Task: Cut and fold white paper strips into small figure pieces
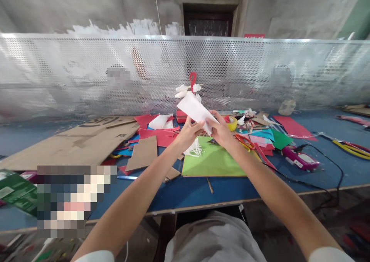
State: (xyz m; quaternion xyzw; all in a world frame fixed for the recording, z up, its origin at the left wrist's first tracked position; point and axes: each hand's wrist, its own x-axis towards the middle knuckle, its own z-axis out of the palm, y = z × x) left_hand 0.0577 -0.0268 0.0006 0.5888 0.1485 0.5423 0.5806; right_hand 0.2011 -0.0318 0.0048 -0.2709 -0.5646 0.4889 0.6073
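A folded sheet of white paper [192,107] is held up above the bench by both hands. My left hand [189,132] pinches its lower edge, thumb on the near face. On the other side my right hand [221,129] grips the lower right end, its fingers close to the left thumb. Beneath them lies a light green sheet [214,163] with a small white cut-paper piece [194,149] on its left part. Behind the held paper stand white flower-like pieces [182,91] and a red curled strip [193,78], partly hidden by it.
Cardboard [86,140] covers the bench's left side, with red paper scraps [162,136] beside it. To the right are orange-handled scissors [244,141], yellow tape [232,124], a purple corded device [300,158] and yellow-handled pliers [351,149]. A perforated metal panel [156,73] borders the back.
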